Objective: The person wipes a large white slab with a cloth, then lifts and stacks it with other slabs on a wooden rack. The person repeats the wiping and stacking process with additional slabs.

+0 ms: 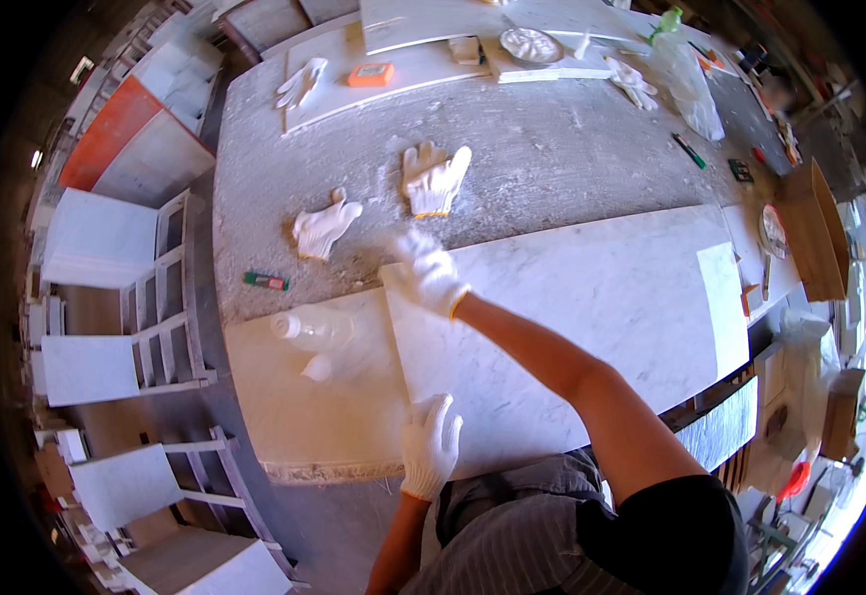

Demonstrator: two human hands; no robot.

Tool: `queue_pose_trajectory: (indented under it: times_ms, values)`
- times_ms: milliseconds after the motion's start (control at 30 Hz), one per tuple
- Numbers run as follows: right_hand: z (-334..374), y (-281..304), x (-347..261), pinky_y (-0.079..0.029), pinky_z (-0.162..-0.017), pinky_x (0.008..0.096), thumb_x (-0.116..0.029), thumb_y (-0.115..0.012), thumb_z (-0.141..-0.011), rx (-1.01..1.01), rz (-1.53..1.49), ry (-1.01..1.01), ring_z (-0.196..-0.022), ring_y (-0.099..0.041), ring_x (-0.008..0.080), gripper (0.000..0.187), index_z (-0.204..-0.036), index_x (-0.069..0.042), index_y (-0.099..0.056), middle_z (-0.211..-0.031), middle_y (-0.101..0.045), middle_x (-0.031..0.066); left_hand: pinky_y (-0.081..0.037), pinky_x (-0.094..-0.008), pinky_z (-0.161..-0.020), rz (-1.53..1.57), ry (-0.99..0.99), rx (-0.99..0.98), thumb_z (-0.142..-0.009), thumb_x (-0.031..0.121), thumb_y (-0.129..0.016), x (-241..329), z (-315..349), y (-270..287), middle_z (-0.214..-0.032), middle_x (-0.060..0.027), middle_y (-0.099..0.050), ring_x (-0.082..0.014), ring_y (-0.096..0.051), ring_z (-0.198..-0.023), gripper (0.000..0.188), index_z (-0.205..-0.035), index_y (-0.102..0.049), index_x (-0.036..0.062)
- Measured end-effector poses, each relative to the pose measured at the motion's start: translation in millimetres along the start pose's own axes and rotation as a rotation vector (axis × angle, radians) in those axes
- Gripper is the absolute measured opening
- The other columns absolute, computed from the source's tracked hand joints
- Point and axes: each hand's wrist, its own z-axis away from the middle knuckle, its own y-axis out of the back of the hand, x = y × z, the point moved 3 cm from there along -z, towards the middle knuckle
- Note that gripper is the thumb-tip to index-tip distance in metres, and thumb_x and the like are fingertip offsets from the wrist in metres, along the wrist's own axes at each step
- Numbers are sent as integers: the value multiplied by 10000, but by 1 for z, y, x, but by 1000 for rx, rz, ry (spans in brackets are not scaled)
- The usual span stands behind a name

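Note:
Both my hands wear white knitted gloves with orange cuffs. My left hand [431, 446] rests with its fingers stretched out at the near edge of a white, grey-veined slab [562, 307]. Over the slab's far left corner reaches my right hand [427, 274], its fingers smeared by motion, so whether they grip anything is hidden. Just beyond it on the grey, dusty table [552, 159] lie two loose white gloves, a smaller-looking glove [324, 226] and a spread glove [435, 180]. Left of the slab, a translucent plastic bottle [319, 327] with a white nozzle lies on a cream slab [304, 416].
A green-and-red stick-like item [266, 281] lies near the table's left edge. Farther back are an orange box [370, 74], a foil-like dish [531, 46] and more gloves [301, 83]. An open cardboard box [811, 233] stands at right; racked slabs [96, 238] line the left.

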Motion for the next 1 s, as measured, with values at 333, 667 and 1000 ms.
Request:
queue_pose_trajectory:
  times_ms: [333,667,1000]
  values:
    - [-103,39,102,-350,-1084,462,-386,-573,-841,89,457,-230,-1240,-512,312,436,-1199,-142,-614,-1235,-597,102,-454,-470,-946,-196,-35,-184,-870,172,-709,23,-23,-23,-1176,-167,-614,-351,-559,-1116,345,-1179,-630,39]
    - [51,160,105,-521,-729,444,-135,-632,-846,433,244,-194,-910,-619,318,251,-1093,-109,-598,-1047,-599,121,-468,-482,-943,-267,-120,-137,-872,126,-699,50,-84,-49,-1202,-163,-600,-365,-564,-1119,308,-1158,-629,36]
    - [138,149,134,-521,-610,385,-316,-646,-839,118,455,-183,-902,-620,279,241,-1025,-169,-604,-847,-585,64,-460,-506,-970,-468,-407,53,-942,188,-587,38,-148,-119,-1162,-117,-584,-340,-534,-1129,223,-1118,-658,71]
